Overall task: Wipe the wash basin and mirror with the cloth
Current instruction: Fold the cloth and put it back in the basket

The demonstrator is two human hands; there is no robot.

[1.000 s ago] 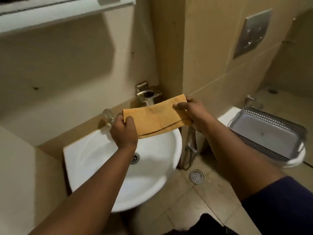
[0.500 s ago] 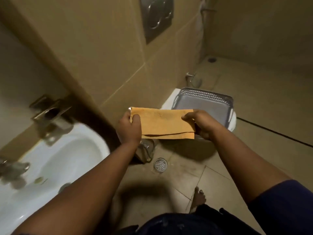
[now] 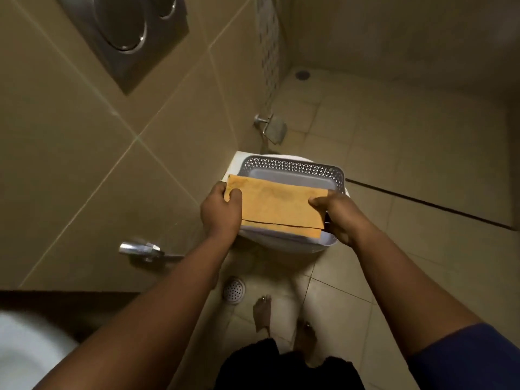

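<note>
Head view: left hand (image 3: pixel 221 213) and right hand (image 3: pixel 339 216) pinch folded orange cloth (image 3: pixel 277 209) flat above perforated grey plastic basket (image 3: pixel 292 167).

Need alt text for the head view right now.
Both hands, left and right, hold a folded orange cloth flat over a grey basket on a closed toilet. A basin edge shows at lower left.
</note>
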